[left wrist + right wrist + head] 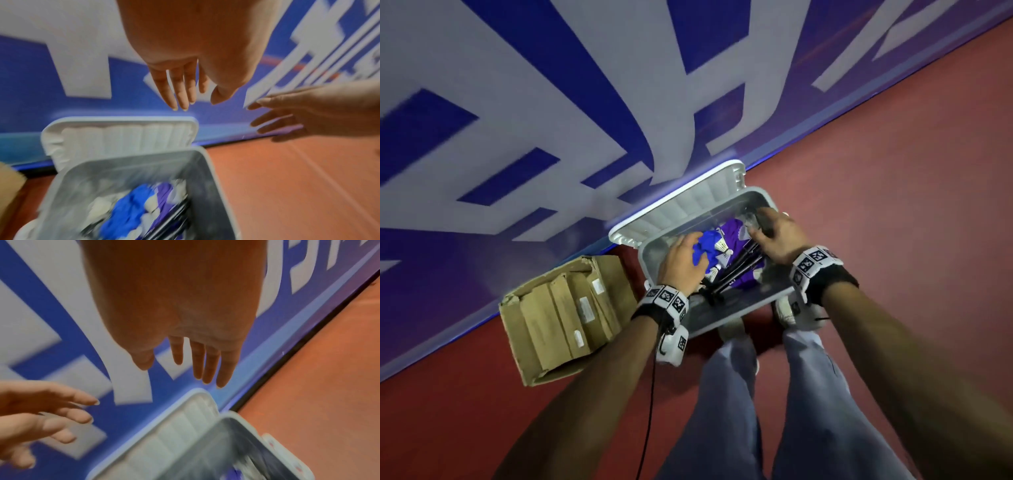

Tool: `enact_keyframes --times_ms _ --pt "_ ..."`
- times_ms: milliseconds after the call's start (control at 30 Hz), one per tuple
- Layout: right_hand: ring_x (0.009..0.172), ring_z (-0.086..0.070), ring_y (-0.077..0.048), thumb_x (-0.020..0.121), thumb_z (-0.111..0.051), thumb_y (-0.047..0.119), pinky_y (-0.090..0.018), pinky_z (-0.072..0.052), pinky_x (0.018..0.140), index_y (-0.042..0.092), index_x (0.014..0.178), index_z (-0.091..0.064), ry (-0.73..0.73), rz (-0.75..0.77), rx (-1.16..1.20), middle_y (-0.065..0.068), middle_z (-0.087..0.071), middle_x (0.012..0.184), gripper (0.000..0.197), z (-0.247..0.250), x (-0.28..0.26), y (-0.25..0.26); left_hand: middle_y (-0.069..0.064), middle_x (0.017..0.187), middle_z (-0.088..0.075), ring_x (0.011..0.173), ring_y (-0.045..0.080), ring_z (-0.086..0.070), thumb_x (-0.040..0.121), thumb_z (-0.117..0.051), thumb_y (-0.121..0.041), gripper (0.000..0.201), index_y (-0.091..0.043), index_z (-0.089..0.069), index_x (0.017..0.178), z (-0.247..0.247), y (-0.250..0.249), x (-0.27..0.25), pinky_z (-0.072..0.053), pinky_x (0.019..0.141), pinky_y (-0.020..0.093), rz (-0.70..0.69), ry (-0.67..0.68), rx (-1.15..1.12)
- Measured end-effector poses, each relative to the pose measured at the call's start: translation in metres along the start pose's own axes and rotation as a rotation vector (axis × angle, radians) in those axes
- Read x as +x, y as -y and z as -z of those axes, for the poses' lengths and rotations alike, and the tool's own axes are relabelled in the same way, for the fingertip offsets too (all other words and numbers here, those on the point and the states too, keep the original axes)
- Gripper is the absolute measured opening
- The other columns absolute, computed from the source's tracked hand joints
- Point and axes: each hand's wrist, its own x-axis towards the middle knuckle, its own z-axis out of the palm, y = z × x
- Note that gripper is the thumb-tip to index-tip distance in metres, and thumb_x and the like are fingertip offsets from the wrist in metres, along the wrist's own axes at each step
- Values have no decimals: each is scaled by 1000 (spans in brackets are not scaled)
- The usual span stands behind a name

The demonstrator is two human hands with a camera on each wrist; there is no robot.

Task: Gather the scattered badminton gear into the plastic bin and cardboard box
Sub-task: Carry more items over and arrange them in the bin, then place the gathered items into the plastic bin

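The grey plastic bin (739,310) stands on the red floor, its white lid (681,205) swung back against the wall. Inside lie a blue cloth (705,245), a purple cloth (732,233), white shuttlecocks (720,245) and black rackets (743,263). My left hand (683,260) hovers over the bin's left part and my right hand (777,236) over its right part. In the wrist views the left hand (191,91) and the right hand (185,366) have straight, spread fingers and hold nothing. The cardboard box (512,325) sits left of the bin with several long brown cartons inside.
A blue and white banner wall (585,102) runs right behind the bin and the box. My legs in jeans (722,411) and a white shoe (791,308) stand right at the bin's near side. Red floor (893,171) stretches to the right.
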Motion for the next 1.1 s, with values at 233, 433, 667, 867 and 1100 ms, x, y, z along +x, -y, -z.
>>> enact_keyframes --times_ms 233,433,667,867,1100 --pt "116 -61 -10 96 -63 50 -29 -50 98 27 138 -56 -260 266 310 -1 -65 130 48 149 -128 144 -7 117 -65 102 10 -63 94 -65 -28 30 -25 -62 123 174 -159 -78 -58 86 37 -282 -308 -153" --pt "102 -66 -2 96 -66 47 -19 -52 88 26 121 -67 -337 407 447 9 -71 106 33 236 -217 231 -5 119 -60 105 5 -58 96 -66 -24 27 -19 -64 123 287 -232 -172 -48 81 14 -408 -540 -129" --pt "96 -65 1 97 -65 44 -17 -52 85 24 110 -70 -25 642 299 13 -71 102 25 251 -261 298 -4 119 -62 104 6 -61 95 -68 -19 26 -16 -66 121 324 -219 -292 -52 83 22 -246 -773 -157" --pt "92 -68 -6 96 -69 36 -23 -54 86 19 103 -71 259 912 245 8 -72 97 19 184 -306 358 -3 116 -62 99 10 -64 93 -70 -20 26 -21 -66 119 293 -179 -412 -54 81 31 96 -978 -210" --pt "95 -66 -4 95 -68 41 -15 -48 84 22 105 -71 696 1159 34 11 -72 99 21 62 -428 395 -8 116 -61 99 7 -64 93 -71 -21 28 -21 -66 121 216 -141 -591 -55 83 33 537 -1198 -229"
